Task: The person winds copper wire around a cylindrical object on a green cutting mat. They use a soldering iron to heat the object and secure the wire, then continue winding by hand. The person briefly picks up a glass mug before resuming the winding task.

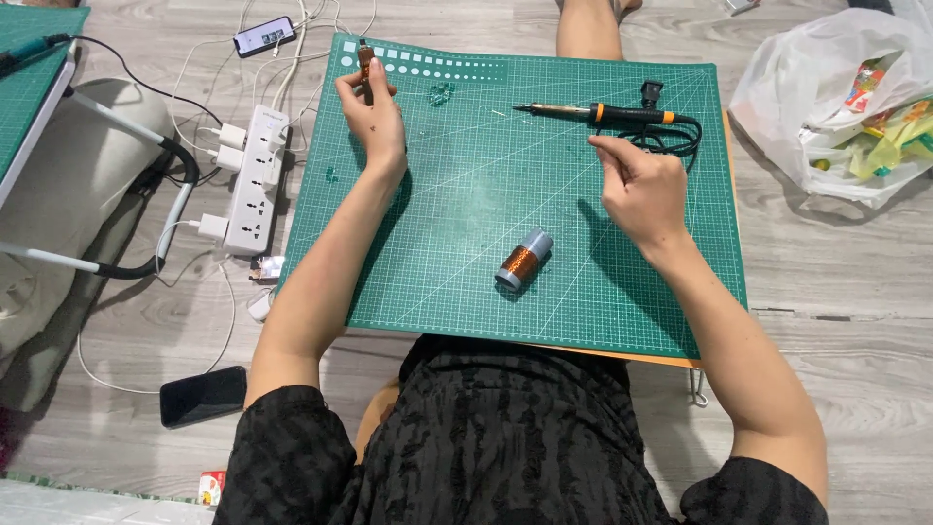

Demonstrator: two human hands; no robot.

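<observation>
A small brown, coil-like part (365, 60) is held in the left hand (374, 112) at the far left corner of the green cutting mat (466, 233) that covers the worktop. The fingers (352, 87) of that hand are closed around its lower end, and the part stands roughly upright, its long axis running away from the person toward the mat's far edge.

The right hand (641, 190) is held loosely curled just above the mat, near the soldering iron (593, 114). A pinch between thumb and forefinger is suggested, but whether anything thin is held there cannot be told. The iron lies flat on the mat, its long axis running left to right, with the tip pointing left toward a scatter of small green pieces (442, 93) and its cord coiled at the right. A spool of copper wire (523, 261) lies on its side in the middle of the mat, its axis slanted toward the far right.

As a judgement, 2 risks are seen: if the iron is hot, the right hand or the cord could be burned by its closeness, and the spool could be set rolling by a nudge of either forearm. A power strip (255, 180) and 1 dark phone (202, 396) lie on the floor at the left.
</observation>
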